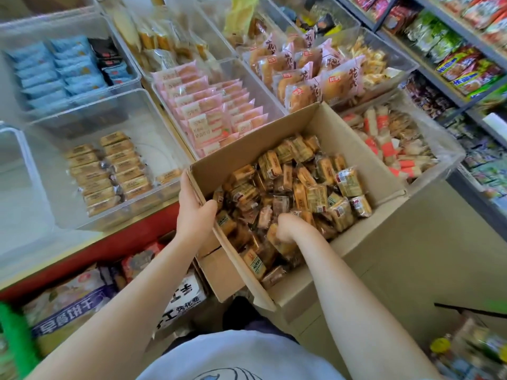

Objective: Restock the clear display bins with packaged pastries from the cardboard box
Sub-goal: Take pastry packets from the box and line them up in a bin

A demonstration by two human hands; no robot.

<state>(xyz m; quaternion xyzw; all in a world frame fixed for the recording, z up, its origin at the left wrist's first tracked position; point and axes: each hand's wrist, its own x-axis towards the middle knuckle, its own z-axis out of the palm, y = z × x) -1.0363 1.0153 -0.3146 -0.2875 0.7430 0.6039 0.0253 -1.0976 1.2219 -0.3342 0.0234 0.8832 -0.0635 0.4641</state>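
**Stock count: pastry box and display bins**

Left hand: grip clamped on the left wall of the cardboard box, thumb inside, fingers outside along the rim.

Right hand: sunk among the packaged pastries at the near middle of the box; fingers curled into the heap. Whether this grip has closed on a packet cannot be told.

Cardboard box: open, flaps out, held over the near edge of the worktop, which has a red front. Contents: a loose heap of brown and gold wrapped pastries, filling the box floor.

Clear bin, left of the box: two short rows of the same brown pastry packets, standing on edge; one packet lies apart at its right wall.

Bin beyond the box: pink-wrapped cakes, in tight rows.

Far right bin: pink-bagged buns, piled.

Right bin: orange-and-white packets, loose.

Far left bin: blue packets, rowed.

Right edge: shelves of bagged snacks.

Under the worktop, near left: large printed bags.
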